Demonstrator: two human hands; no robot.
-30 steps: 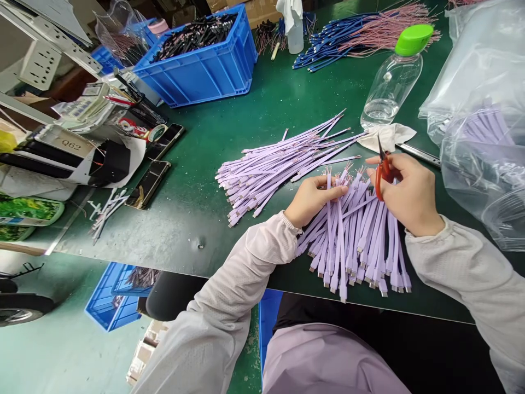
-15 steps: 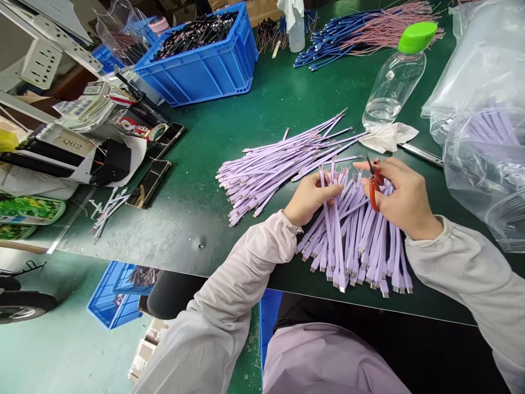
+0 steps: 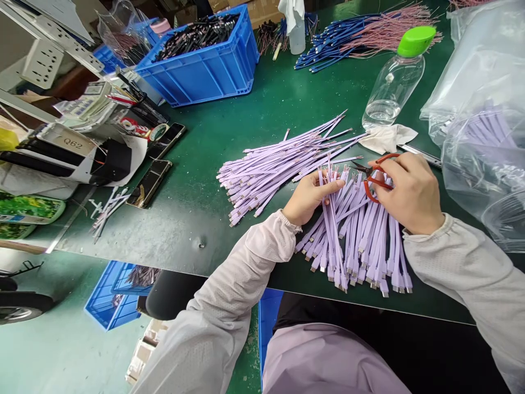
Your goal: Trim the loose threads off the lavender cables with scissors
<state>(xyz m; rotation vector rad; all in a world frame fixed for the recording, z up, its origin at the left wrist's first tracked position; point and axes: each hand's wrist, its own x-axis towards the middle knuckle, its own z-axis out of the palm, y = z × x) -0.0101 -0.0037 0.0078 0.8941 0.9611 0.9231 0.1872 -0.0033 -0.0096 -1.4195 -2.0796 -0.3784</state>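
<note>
On green mat (image 3: 254,115), left hand (image 3: 305,198) pinching lilac cables (image 3: 356,230), right hand (image 3: 412,191) gripping red snips (image 3: 375,174).

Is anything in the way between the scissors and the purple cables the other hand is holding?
Nothing visible. The right hand holds the red scissors right over the cables, blades pointing at the wire tips pinched by the left hand.
</note>
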